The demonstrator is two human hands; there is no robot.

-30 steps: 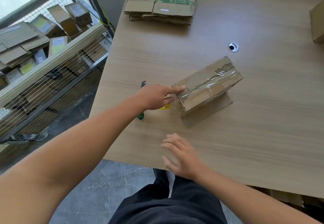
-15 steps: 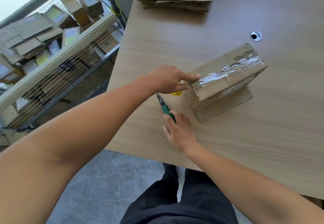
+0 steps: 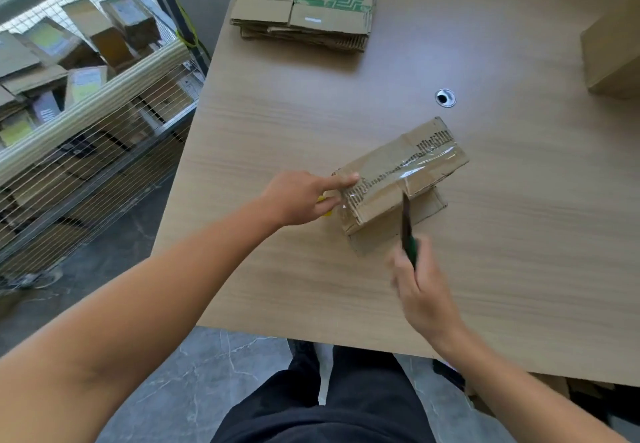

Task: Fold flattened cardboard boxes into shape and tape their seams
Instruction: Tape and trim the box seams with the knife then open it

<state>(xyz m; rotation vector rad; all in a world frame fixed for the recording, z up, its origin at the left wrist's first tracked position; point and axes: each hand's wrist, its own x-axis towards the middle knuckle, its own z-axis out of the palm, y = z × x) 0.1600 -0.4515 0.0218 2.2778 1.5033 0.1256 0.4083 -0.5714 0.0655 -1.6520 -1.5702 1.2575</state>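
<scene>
Versus half a second earlier: the right hand (image 3: 420, 290) had lifted the green-handled cutter (image 3: 408, 234) off the table (image 3: 519, 269), where it lay near the box's left end, and carried it across to the box's near side. Hand was clenched around the handle, motion-blurred; dark blade pointed up and away, tip at the near top edge of the cardboard box (image 3: 398, 179), about where the tape crosses the seam. Whether the tip touched the tape, can't tell.

The left hand (image 3: 301, 196) had stayed at the box's left end, fingers extended and pressing on the top corner, not wrapped around anything. A bit of something yellow (image 3: 323, 205) showed under that hand, mostly hidden.

Box sat mid-table, long and rectangular, angled with its far end toward the right. Worn brown corrugated board, torn liner exposing the fluting along the top seam, glossy wrinkled clear tape (image 3: 422, 162) over it. One loose flap lay flat on the table on the near side.

Table was light wood-grain laminate with a round metal grommet (image 3: 445, 97). A stack of flattened boxes (image 3: 304, 6), one printed green, lay at the far edge. Wire-mesh cart (image 3: 86, 151) of cardboard stood left of the table.
</scene>
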